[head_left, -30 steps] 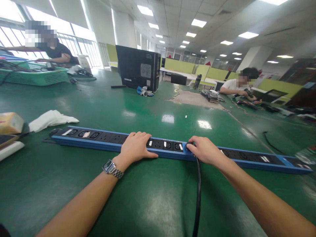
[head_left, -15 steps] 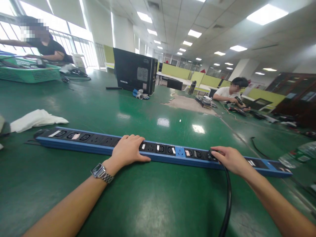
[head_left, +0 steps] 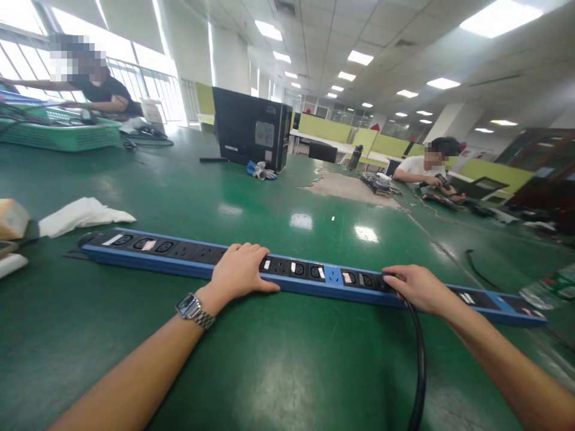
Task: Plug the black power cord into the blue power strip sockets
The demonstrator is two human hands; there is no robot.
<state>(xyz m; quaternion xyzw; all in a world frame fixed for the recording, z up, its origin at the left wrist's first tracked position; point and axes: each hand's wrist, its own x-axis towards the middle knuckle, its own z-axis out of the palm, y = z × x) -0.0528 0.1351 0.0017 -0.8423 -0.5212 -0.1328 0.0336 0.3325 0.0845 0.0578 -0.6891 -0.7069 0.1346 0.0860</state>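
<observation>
A long blue power strip (head_left: pixel 309 288) with a row of black sockets and one blue socket lies across the green table. My left hand (head_left: pixel 238 269) is wrapped over its middle, thumb along the near edge and fingers over the far side. Toward the strip's right part, my right hand (head_left: pixel 420 287) is closed on a black plug (head_left: pixel 387 282) at the sockets. The hand covers much of the plug, so how deep it sits cannot be seen. A thick black cable (head_left: pixel 421 365) hangs from it toward the near edge of the view.
White cloth (head_left: pixel 85 215) lies beyond the strip's left end. A plastic bottle (head_left: pixel 550 287) lies by its right end. Farther back are a black computer case (head_left: pixel 251 129), gloves (head_left: pixel 261 170) and a green basket (head_left: pixel 67 134). Two other people sit at the table's far sides.
The whole view has shifted slightly, so things appear a little farther right. Less of the plug shows at my right hand. Both hands keep their places on the strip and plug.
</observation>
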